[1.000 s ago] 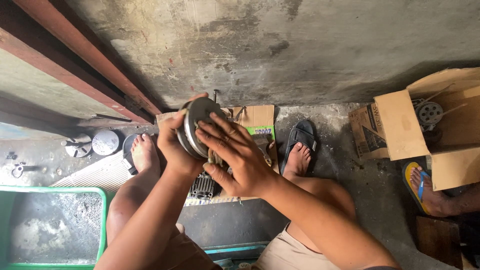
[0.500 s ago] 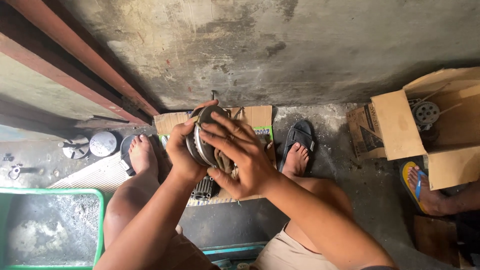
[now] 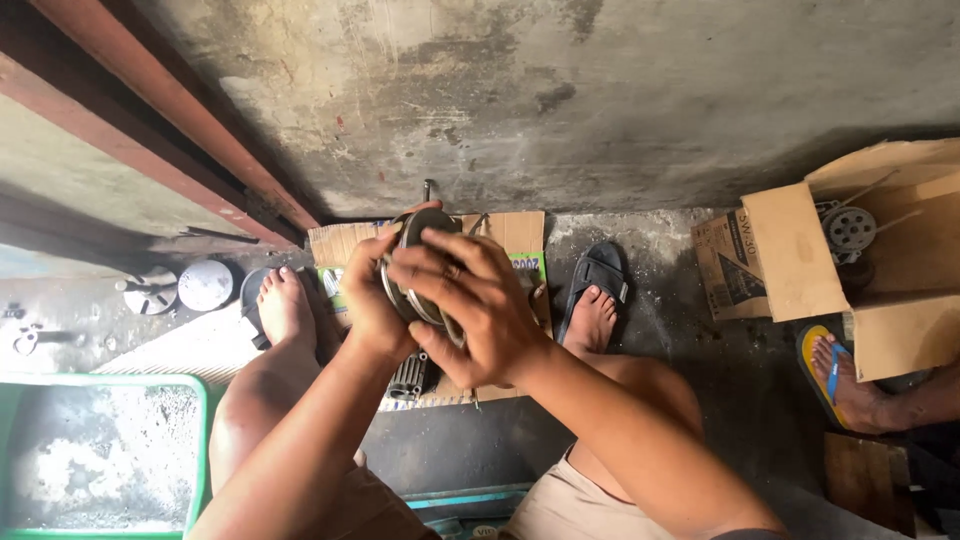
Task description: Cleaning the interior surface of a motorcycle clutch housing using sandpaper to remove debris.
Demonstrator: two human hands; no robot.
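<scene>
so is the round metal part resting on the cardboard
No, both hands, left hand and right hand, hold the round metal part up above the cardboard.

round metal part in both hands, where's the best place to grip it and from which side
Probably by its rim, from the two opposite sides: the round metal part stands on edge, thin rim toward the camera. The left hand backs one face and the right hand covers the other.

Left hand (image 3: 372,300) and right hand (image 3: 470,305) clasped together.
</scene>
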